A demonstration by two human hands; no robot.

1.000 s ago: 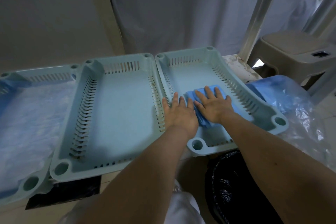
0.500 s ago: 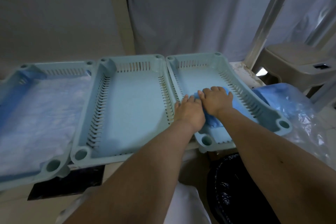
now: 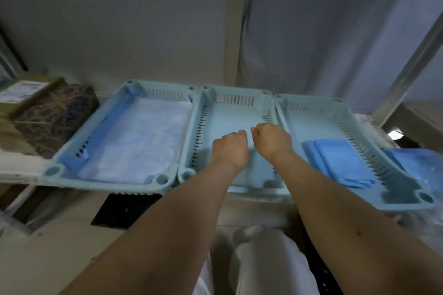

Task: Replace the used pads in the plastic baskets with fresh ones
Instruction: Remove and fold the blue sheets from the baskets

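Observation:
Three pale green plastic baskets stand side by side on a shelf. The left basket [image 3: 158,85] is lined with a spread-out blue and white pad [image 3: 139,141]. The middle basket [image 3: 236,90] has a bare floor. In the right basket [image 3: 309,98] a folded blue pad [image 3: 340,160] lies near the front. My left hand [image 3: 230,148] and my right hand [image 3: 272,139] hover close together over the middle basket, fingers curled in, with nothing visible in them. Neither hand touches the folded pad.
A brown netted bundle [image 3: 55,115] with a labelled box behind it sits left of the baskets. A clear plastic bag holding blue pads [image 3: 414,160] lies at the right. A grey curtain hangs behind, and a metal post [image 3: 412,60] slants at the right.
Both hands have let go of the folded blue pad in the right basket and moved left over the middle basket. The view has shifted left, showing the whole left basket.

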